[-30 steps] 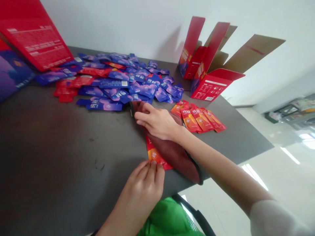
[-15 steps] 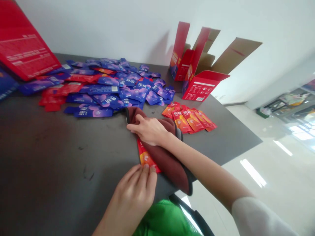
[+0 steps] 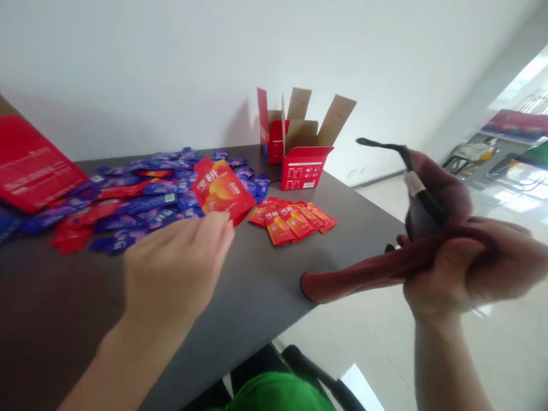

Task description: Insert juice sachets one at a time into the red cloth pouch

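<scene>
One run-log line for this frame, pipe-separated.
left hand: holds orange-red sachet | right hand: grips brown cloth | table: fanned orange sachets, purple-and-red pile | rear boxes: flaps up

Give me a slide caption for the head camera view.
Left hand holds a flat red-and-orange packet; right hand grips a bunched brown cloth.

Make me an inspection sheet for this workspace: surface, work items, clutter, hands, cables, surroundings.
Surface: grey tabletop, sachets and boxes on it.
Work items: orange sachet and brown cloth, both in hand; fanned orange sachets on the table.
Clutter: mixed pile of purple and red sachets; two open red boxes behind; red carton at left.
Left hand: pinching the orange sachet.
Right hand: gripping the brown cloth.
Cables: nothing seen.
Surroundings: white wall, shiny pale floor.
</scene>
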{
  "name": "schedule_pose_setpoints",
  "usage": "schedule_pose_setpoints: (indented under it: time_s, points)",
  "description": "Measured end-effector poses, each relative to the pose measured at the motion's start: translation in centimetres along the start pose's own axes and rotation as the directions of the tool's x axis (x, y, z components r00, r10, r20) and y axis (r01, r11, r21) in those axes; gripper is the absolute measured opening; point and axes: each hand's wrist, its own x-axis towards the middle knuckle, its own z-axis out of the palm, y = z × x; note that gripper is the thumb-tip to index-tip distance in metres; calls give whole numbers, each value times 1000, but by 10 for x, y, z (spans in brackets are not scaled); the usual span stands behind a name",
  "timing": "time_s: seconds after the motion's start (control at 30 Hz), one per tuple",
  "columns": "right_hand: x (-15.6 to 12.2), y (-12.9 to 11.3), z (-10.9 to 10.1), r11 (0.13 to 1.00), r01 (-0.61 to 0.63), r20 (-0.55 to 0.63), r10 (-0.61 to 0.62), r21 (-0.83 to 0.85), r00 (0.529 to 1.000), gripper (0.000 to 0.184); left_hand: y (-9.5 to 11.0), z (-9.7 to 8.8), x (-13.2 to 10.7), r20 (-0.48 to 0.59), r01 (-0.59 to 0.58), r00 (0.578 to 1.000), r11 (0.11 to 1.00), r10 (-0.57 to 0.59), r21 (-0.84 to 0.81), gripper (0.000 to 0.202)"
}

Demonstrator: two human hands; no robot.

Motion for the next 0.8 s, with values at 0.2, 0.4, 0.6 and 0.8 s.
schedule_pose_setpoints:
  time_s: [0.2,0.4,0.6,0.8]
  points:
    - [-39,32,-22,951,-202,-544,43,-235,838,20,84,79,66,403,-175,900,984,166,-13,24]
    - [-60,48,-22,907,-218,-714,-118,-361,691,13,139,122,66,574,-217,782,969,243,-114,21]
    - [-64,50,-19,906,-202,-689,-124,-372,714,13,148,118,64,638,-216,719,961,276,-172,20]
    - [-67,50,-13,905,-227,-678,-85,-359,730,22,146,114,59,659,-146,721,977,215,-158,24]
